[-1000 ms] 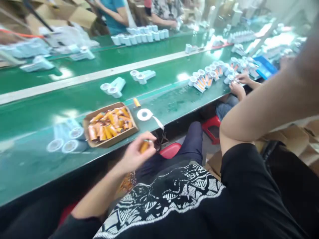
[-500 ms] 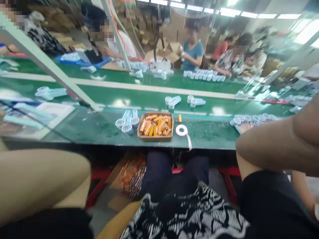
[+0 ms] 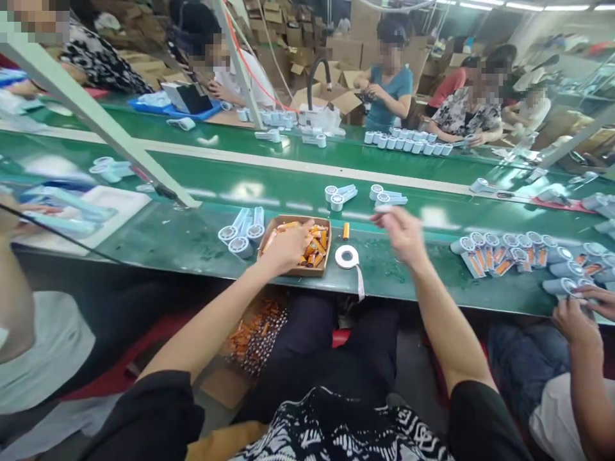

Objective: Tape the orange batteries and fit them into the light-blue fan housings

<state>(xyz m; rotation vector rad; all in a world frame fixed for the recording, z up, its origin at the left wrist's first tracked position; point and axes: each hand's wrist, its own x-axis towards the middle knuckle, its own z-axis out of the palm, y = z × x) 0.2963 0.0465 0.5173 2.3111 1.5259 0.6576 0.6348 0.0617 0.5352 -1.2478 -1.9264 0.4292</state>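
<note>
My left hand (image 3: 284, 248) reaches into a shallow cardboard tray (image 3: 307, 271) of orange cells on the green belt, with its fingers bent down among the cells. My right hand (image 3: 402, 234) hovers above the belt right of the tray. It is blurred, its fingers pinched together on a small pale bit at the tips. A white tape roll (image 3: 346, 256) with a loose tail lies between my hands. One loose orange cell (image 3: 345, 230) lies beside the tray. Pale blue devices (image 3: 243, 232) lie left of the tray, and two more pairs (image 3: 388, 196) lie just beyond my right hand.
A neighbour's hands (image 3: 579, 310) work at a row of devices with orange cells (image 3: 504, 251) on the right. Another person's arm (image 3: 14, 282) is at far left. A box of cells (image 3: 254, 333) sits under the belt by my knees. A slanted metal post (image 3: 110, 131) crosses the left.
The view swung up from my lap to the belt. My arms, raised half a second ago, have come down; the left hand is now in the tray and the right is over the belt.
</note>
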